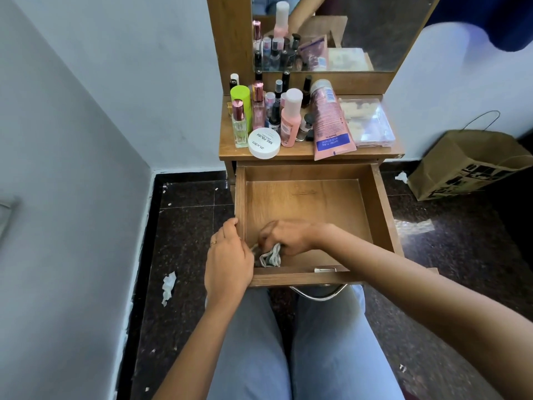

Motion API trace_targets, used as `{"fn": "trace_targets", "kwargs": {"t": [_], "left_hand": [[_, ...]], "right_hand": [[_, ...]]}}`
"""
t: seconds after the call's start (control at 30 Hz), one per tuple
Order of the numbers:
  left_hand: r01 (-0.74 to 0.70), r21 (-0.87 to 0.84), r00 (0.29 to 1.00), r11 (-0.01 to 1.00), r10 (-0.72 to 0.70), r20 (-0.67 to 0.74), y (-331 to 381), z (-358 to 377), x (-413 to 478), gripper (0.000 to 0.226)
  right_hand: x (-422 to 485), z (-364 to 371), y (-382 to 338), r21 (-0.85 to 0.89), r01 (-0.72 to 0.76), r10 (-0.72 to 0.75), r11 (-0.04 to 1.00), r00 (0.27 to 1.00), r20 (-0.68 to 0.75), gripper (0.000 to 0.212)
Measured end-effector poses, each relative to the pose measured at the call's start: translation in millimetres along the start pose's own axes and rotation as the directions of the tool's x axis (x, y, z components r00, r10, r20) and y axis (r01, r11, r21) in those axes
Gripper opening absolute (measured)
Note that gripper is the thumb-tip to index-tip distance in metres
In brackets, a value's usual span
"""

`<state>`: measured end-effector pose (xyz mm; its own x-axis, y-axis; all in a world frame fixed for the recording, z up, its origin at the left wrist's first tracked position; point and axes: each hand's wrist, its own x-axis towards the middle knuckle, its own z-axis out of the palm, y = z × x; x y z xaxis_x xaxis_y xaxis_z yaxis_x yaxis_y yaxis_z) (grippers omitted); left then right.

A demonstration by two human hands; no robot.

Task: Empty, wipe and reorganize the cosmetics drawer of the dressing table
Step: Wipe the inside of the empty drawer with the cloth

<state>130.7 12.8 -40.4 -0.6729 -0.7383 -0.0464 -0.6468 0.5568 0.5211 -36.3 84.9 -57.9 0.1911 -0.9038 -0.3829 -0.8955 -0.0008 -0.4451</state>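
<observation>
The wooden drawer (377, 203) of the dressing table stands pulled out over my lap, its bottom bare. My right hand (288, 235) reaches into the near left corner and grips a crumpled grey-white cloth (271, 256) against the drawer floor. My left hand (227, 258) holds the drawer's left wall near the front corner, fingers curled over its rim. Cosmetics crowd the tabletop (291, 153): a white nail-polish tub (264, 143), a pink bottle (290, 122), a large pink tube (328, 122), a green can (240, 102), perfume bottles and several small nail-polish bottles.
A clear plastic box (367, 122) lies at the tabletop's right. A mirror (340, 30) rises behind. A brown paper bag (467, 166) stands on the dark floor at right. Paper scraps (168, 285) lie at left. A wall closes the left side. A metal handle (317, 295) hangs below the drawer front.
</observation>
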Motion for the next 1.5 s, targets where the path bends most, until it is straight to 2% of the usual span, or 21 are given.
{"fn": "trace_targets", "kwargs": {"t": [0.07,0.17,0.33,0.57,0.67,0.8,0.93,1.1,1.3,1.5], "left_hand": [[-0.001,0.002,1.000,1.000,0.001,0.002,0,0,0,0.042],[-0.004,0.011,1.000,1.000,0.004,0.009,0,0,1,0.043],[-0.007,0.013,1.000,1.000,0.007,0.014,0,0,1,0.044],[-0.012,0.020,1.000,1.000,0.012,0.017,0,0,1,0.044],[-0.015,0.027,1.000,1.000,0.015,0.013,0,-1,3,0.044],[-0.020,0.022,1.000,1.000,0.020,0.015,-1,-1,3,0.044],[-0.015,0.028,1.000,0.999,0.014,0.017,0,-1,3,0.044],[-0.007,0.022,1.000,1.000,0.006,0.020,-2,0,3,0.043],[-0.006,0.013,1.000,1.000,0.005,0.020,-5,2,4,0.044],[-0.007,0.006,1.000,1.000,0.007,0.026,-5,4,3,0.044]], "right_hand": [[10,-4,-3,-0.115,0.086,-0.088,0.990,0.996,-0.019,0.029],[13,-15,6,-0.189,0.053,-0.072,0.981,0.993,-0.095,0.033],[18,-33,24,-0.125,-0.154,0.118,0.980,0.959,-0.259,0.038],[36,-23,29,-0.038,-0.519,0.459,0.854,0.786,-0.415,0.057],[45,-16,21,-0.063,-0.592,0.513,0.803,0.741,-0.433,0.054],[46,-11,21,-0.139,-0.646,0.540,0.750,0.721,-0.435,0.057],[44,-8,15,-0.118,-0.704,0.612,0.701,0.678,-0.407,0.053],[27,-1,15,-0.027,-0.827,0.764,0.561,0.530,-0.369,0.040],[-9,6,38,0.141,-0.948,0.932,0.286,0.241,-0.272,0.043],[-39,6,65,0.262,-0.953,0.976,0.153,0.105,-0.189,0.048]]}}
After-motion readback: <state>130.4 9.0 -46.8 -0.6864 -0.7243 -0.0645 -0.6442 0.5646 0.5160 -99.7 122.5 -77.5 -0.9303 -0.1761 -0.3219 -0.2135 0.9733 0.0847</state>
